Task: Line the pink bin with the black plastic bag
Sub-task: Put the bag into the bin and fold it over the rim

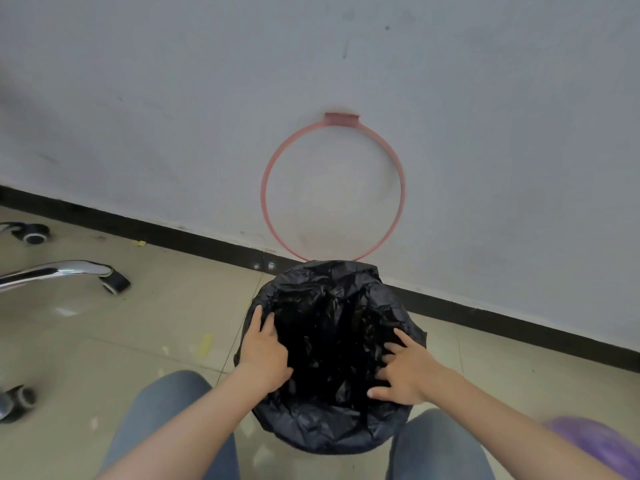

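Observation:
The black plastic bag (329, 424) is spread over the bin on the floor between my knees, folded over the rim so the bin's pink body is hidden. A pink ring (264, 188), the bin's hoop, stands tilted up against the wall behind it. My left hand (265, 355) lies flat on the bag at the left rim, fingers apart. My right hand (403, 370) presses the bag at the right rim with fingers spread; it grips nothing that I can see.
A white wall with a black skirting board (173, 233) runs just behind the bin. Chrome chair legs with castors (114, 280) sit to the left on the tiled floor. A purple round object (602, 445) is at the lower right. My knees flank the bin.

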A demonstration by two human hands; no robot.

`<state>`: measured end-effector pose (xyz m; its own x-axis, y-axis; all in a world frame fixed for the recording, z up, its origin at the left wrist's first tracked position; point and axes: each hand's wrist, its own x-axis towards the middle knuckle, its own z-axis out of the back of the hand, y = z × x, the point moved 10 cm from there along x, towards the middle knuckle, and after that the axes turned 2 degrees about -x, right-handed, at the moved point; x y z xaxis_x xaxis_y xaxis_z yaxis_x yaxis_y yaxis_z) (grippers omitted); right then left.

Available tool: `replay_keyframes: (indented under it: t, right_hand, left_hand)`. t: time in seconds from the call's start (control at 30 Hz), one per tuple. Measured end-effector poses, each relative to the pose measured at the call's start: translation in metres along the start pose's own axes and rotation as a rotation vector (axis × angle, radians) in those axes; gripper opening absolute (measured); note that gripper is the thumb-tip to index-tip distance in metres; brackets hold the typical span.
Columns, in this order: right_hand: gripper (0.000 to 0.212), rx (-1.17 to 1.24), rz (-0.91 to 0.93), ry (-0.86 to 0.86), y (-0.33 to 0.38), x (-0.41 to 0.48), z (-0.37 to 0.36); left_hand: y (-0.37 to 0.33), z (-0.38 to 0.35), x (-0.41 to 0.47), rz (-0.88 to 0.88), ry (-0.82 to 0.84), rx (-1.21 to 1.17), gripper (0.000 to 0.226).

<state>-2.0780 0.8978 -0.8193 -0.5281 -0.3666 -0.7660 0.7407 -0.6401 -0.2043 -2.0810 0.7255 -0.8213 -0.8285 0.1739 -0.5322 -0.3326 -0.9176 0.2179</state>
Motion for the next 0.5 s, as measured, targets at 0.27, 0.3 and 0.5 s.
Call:
replay_keyframes:
  t: [0.27, 0.3, 0.5]
  right_hand:
    - [0.058, 0.034, -0.004, -0.121, 0.009, 0.010, 0.037]
    - [0.054, 0.029, 0.001, -0.239, 0.012, 0.010, 0.054]
    - [0.053, -0.395, -0.018, -0.493, 0.022, 0.046, 0.098]
  left_hand:
    - [-0.002, 0.018, -0.002, 0.037, -0.102, -0.090, 0.047]
    - [0.002, 0.027, -0.006, 0.036, -0.215, -0.144, 0.044]
    - [0.045, 0.031, -0.022, 0.181, -0.397, -0.270, 0.063]
